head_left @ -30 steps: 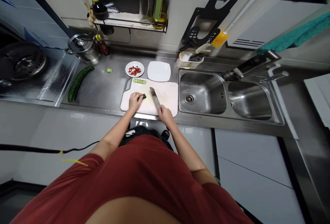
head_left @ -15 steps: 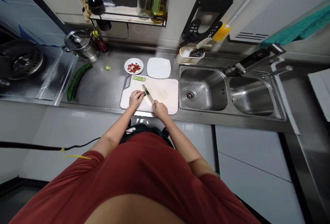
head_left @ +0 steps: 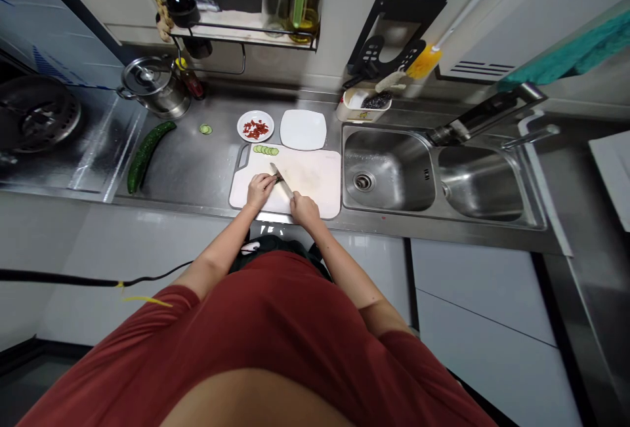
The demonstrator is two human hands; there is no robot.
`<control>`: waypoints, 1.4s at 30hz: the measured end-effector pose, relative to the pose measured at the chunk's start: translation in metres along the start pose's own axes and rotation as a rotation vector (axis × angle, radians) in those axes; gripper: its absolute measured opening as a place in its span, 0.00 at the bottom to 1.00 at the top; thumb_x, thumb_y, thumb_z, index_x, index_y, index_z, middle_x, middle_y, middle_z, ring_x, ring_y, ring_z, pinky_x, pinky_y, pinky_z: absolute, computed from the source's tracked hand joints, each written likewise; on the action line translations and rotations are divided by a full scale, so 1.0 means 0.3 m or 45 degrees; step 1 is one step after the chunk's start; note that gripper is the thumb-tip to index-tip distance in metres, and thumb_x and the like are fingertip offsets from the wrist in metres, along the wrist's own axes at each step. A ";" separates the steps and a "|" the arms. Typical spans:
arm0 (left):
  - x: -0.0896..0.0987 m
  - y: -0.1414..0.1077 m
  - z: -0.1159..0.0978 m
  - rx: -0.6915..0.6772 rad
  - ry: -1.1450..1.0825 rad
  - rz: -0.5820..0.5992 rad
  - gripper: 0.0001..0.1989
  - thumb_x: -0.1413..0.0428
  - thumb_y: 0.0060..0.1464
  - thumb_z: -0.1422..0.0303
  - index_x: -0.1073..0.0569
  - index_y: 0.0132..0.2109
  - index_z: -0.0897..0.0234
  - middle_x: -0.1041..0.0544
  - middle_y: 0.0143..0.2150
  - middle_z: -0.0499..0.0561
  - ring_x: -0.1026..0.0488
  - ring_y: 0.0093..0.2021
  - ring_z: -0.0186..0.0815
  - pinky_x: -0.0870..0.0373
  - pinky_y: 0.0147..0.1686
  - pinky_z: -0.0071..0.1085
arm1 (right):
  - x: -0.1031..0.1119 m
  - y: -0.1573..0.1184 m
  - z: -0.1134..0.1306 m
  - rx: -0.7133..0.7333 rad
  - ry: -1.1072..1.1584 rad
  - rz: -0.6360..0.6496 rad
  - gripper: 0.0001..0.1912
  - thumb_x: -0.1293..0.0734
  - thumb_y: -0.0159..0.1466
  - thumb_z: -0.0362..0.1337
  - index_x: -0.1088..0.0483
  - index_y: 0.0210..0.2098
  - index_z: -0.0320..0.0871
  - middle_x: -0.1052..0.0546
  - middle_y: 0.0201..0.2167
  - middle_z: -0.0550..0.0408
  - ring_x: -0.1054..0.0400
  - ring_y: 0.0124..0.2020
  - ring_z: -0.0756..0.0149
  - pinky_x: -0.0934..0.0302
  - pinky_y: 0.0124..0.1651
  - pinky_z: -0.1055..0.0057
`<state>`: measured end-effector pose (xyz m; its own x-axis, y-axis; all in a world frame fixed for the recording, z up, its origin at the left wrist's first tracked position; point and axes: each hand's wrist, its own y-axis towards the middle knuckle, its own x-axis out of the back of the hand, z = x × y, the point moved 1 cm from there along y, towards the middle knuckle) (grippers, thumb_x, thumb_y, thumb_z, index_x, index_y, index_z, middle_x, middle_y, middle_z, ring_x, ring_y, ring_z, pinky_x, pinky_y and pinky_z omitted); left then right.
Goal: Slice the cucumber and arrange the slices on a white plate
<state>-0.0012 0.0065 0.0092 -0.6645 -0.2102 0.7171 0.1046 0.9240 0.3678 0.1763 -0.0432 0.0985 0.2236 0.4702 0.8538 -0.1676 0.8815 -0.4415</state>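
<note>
My right hand point(head_left: 305, 210) is wrapped round the handle of a knife point(head_left: 284, 184). Its blade points away and to the left over the white cutting board point(head_left: 319, 181). Beside the blade, my left hand point(head_left: 260, 191) rests on the board with its fingers bent together. What lies under those fingertips is mostly hidden; only a small dark bit shows against the blade. A row of overlapping cucumber slices point(head_left: 266, 149) lies along the board's far left edge.
Behind the board stand a plate of chopped red pieces point(head_left: 255, 128) and a white square plate point(head_left: 303, 129). A whole cucumber point(head_left: 147, 151), small cucumber pieces point(head_left: 205, 129) and a steel pot point(head_left: 156, 86) are on the left. The double sink point(head_left: 388, 168) is right.
The knife and my right hand have shifted very slightly to the left. My left hand stays in nearly the same place, and the other things have not moved.
</note>
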 end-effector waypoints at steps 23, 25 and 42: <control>0.004 0.003 -0.005 0.016 -0.059 0.018 0.13 0.51 0.62 0.62 0.24 0.44 0.60 0.23 0.43 0.54 0.29 0.45 0.38 0.33 0.48 0.38 | -0.001 -0.025 -0.053 0.064 -0.014 0.038 0.14 0.46 0.69 0.36 0.35 0.48 0.41 0.24 0.40 0.44 0.29 0.42 0.57 0.40 0.41 0.69; 0.005 0.004 -0.006 0.018 -0.063 0.019 0.13 0.51 0.61 0.62 0.24 0.44 0.59 0.23 0.43 0.54 0.29 0.45 0.38 0.33 0.48 0.38 | 0.002 -0.021 -0.053 0.073 -0.015 0.037 0.14 0.46 0.69 0.36 0.35 0.49 0.41 0.24 0.40 0.45 0.29 0.42 0.57 0.40 0.41 0.69; 0.006 0.004 -0.011 0.029 -0.050 0.036 0.13 0.52 0.62 0.63 0.24 0.44 0.60 0.23 0.43 0.54 0.29 0.46 0.39 0.33 0.49 0.39 | 0.024 0.083 0.014 0.095 0.016 0.009 0.15 0.48 0.69 0.33 0.34 0.49 0.42 0.25 0.42 0.44 0.30 0.44 0.57 0.40 0.44 0.67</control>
<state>0.0003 0.0063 0.0130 -0.6902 -0.1712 0.7031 0.1075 0.9365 0.3337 0.1697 -0.0178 0.0948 0.2343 0.4772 0.8470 -0.2403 0.8726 -0.4252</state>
